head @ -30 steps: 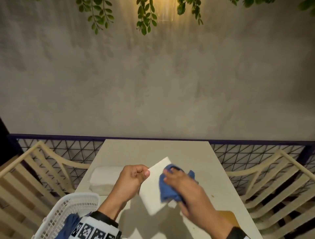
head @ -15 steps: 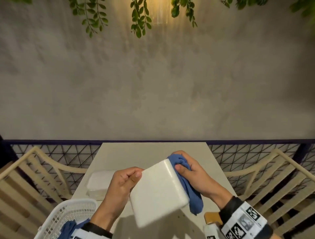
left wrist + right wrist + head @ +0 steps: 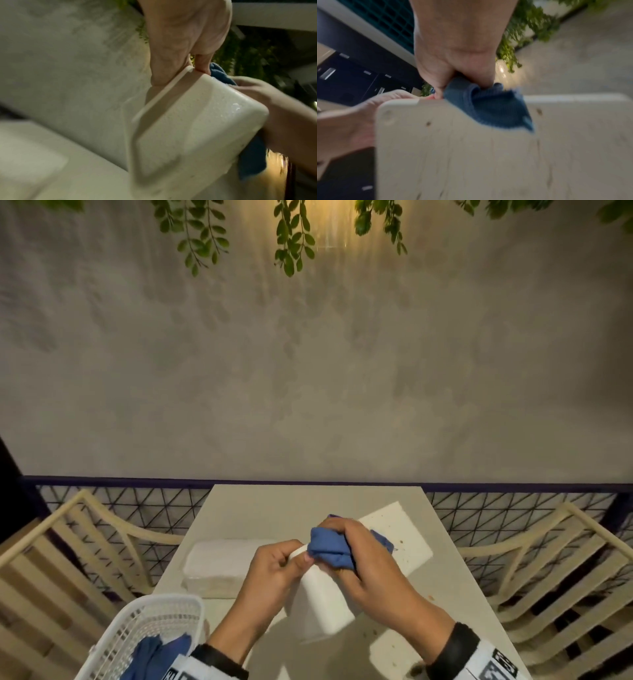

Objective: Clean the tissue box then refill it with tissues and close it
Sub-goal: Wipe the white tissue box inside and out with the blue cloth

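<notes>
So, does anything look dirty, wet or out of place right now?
Yes. Brown specks dot the tissue box face beside the blue cloth in the right hand. The left wrist view shows droplets on its side. The left hand holds it tilted above the table.

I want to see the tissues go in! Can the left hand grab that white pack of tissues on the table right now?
Probably not yet. The left hand is gripping the tissue box while the right hand wipes it with the blue cloth. The tissue pack lies uncovered just beside it, so once freed it likely could.
</notes>
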A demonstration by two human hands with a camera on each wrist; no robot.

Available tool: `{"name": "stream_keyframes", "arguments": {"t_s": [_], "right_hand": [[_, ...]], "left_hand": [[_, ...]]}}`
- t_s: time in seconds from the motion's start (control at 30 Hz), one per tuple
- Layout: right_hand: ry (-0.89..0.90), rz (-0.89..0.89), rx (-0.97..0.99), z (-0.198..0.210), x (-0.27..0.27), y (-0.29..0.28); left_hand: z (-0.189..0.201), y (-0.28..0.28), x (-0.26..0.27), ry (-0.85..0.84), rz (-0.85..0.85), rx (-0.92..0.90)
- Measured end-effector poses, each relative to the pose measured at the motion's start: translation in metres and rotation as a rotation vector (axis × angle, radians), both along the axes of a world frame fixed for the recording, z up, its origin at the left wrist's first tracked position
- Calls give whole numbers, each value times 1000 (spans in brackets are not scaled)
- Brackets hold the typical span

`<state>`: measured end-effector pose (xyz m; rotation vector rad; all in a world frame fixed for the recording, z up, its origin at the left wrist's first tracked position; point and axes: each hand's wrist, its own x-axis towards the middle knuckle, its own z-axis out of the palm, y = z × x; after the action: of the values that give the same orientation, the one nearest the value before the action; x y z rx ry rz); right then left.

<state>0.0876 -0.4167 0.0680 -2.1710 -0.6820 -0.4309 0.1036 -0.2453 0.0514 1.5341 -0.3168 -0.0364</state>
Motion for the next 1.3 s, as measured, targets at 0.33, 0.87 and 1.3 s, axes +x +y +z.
{"name": "stream_keyframes", "arguments": {"t_s": [0.33,0.87,1.3], "right_hand": [[90,88,-3,-24,-12,-8],[20,215,-82,-11,-21,-10],[15,-74,-5,-3,3,-25]], "left_hand": [[-26,-3,-5,-44,37,-149],[-22,0,-2,-63,1,-196],[-15,-3,2,-76,-20,-188]]}}
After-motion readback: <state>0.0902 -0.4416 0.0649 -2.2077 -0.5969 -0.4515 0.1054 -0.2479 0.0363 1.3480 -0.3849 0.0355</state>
